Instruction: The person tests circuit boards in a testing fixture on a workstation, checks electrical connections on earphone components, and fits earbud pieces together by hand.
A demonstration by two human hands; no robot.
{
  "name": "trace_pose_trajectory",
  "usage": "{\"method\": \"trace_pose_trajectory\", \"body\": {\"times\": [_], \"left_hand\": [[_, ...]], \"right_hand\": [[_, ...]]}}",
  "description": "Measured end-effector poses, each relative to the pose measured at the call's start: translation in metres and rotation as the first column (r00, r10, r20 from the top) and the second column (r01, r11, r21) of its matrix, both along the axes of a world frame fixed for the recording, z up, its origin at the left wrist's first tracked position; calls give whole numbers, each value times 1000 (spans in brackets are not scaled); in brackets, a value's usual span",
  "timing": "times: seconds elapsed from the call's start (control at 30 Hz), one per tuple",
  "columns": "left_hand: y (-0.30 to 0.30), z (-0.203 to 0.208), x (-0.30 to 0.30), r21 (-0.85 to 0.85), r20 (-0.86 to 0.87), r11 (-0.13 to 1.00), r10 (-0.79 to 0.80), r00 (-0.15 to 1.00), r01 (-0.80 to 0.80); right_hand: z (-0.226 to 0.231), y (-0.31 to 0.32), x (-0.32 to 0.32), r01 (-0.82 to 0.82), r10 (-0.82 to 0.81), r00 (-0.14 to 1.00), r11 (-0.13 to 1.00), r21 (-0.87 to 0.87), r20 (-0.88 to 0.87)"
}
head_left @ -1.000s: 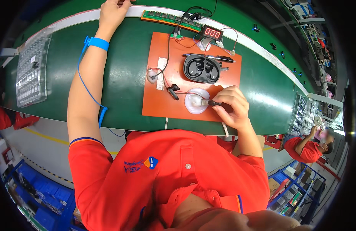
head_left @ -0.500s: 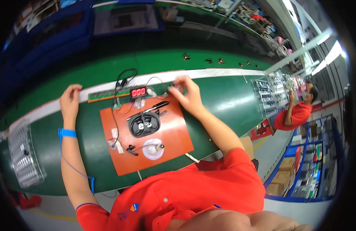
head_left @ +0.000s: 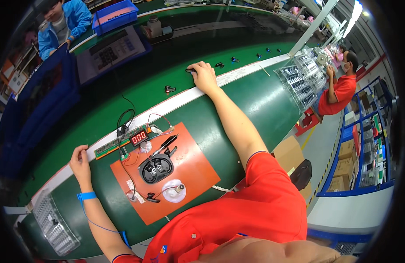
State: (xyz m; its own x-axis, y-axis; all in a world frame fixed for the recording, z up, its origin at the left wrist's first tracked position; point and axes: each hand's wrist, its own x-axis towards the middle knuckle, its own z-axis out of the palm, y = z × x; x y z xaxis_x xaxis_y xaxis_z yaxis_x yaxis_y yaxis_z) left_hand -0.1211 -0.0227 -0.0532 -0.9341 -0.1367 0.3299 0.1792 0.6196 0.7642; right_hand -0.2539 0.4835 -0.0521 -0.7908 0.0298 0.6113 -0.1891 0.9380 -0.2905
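Note:
My right hand (head_left: 204,76) reaches across the white rail onto the green belt, fingertips pinched on a small black earphone (head_left: 190,70) that they partly cover. Next to the rail at the left, my left hand (head_left: 81,164) rests with loosely bent fingers, thumb apart, and nothing visible in it. Between my arms lies an orange mat (head_left: 191,151). It bears an open black earphone case (head_left: 157,168) with pieces inside, a black pen-like tool (head_left: 165,144) and a wired black piece (head_left: 153,197). A red digital display (head_left: 138,138) stands at the mat's far edge.
More black earphones (head_left: 169,89) lie spaced along the belt. A clear tray (head_left: 58,222) is at the left, other filled trays (head_left: 299,85) at the right. One co-worker in red (head_left: 341,94) sits at the right; another in blue (head_left: 77,17) is across the belt.
My right hand has moved from beside the display, over the rail, to an earphone on the belt. My left hand stays by the rail. The view has turned and shifted.

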Motion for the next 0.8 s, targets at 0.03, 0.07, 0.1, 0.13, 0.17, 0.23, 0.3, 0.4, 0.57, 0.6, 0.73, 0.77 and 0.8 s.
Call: {"method": "trace_pose_trajectory", "body": {"times": [0.03, 0.07, 0.1, 0.13, 0.17, 0.23, 0.3, 0.4, 0.57, 0.6, 0.73, 0.77, 0.8], "left_hand": [[1, 0, 0, -1, 7, 1000, 4, 1000, -4], [1, 0, 1, -1, 12, 1000, 9, 1000, -9], [0, 0, 2, -2, 16, 1000, 15, 1000, -15], [-1, 0, 2, -14, 20, 1000, 14, 1000, -13], [-1, -1, 1, -5, 12, 1000, 17, 1000, -17], [1, -2, 0, 14, -2, 1000, 19, 1000, -19], [4, -2, 1, 7, -5, 1000, 14, 1000, -13], [1, -1, 3, -7, -16, 1000, 12, 1000, -12], [2, -2, 1, -26, -1, 999, 20, 1000, -20], [3, -1, 2, -21, 5, 1000, 22, 1000, -22], [2, -1, 2, -23, -1, 1000, 16, 1000, -16], [2, -1, 2, -23, -9, 1000, 10, 1000, -10], [3, 0, 2, -24, -9, 1000, 19, 1000, -19]], "right_hand": [[-1, 4, -1, -59, 58, 998, 998, 15, 37], [-1, 8, -3, -119, 117, 991, 992, 29, 72], [-2, 14, -3, -118, 117, 990, 993, 17, 74], [-3, 21, -3, -195, 194, 978, 981, -2, 77], [-2, 31, -3, -267, 268, 960, 963, -18, 78], [1, 48, -7, -330, 332, 940, 943, -42, 79], [6, 65, -12, -223, 206, 968, 969, -106, -146], [12, 73, -4, 371, -378, 919, 926, -73, -116], [4, 102, -10, 461, -456, 883, 887, -27, 108], [3, 105, -10, 429, -416, 896, 901, -60, 153], [1, 115, -13, 267, -204, 946, 932, -247, 250], [1, 119, -14, 180, -91, 963, 915, -360, 252], [1, 121, -14, 95, 23, 970, 878, -469, 240]]}}
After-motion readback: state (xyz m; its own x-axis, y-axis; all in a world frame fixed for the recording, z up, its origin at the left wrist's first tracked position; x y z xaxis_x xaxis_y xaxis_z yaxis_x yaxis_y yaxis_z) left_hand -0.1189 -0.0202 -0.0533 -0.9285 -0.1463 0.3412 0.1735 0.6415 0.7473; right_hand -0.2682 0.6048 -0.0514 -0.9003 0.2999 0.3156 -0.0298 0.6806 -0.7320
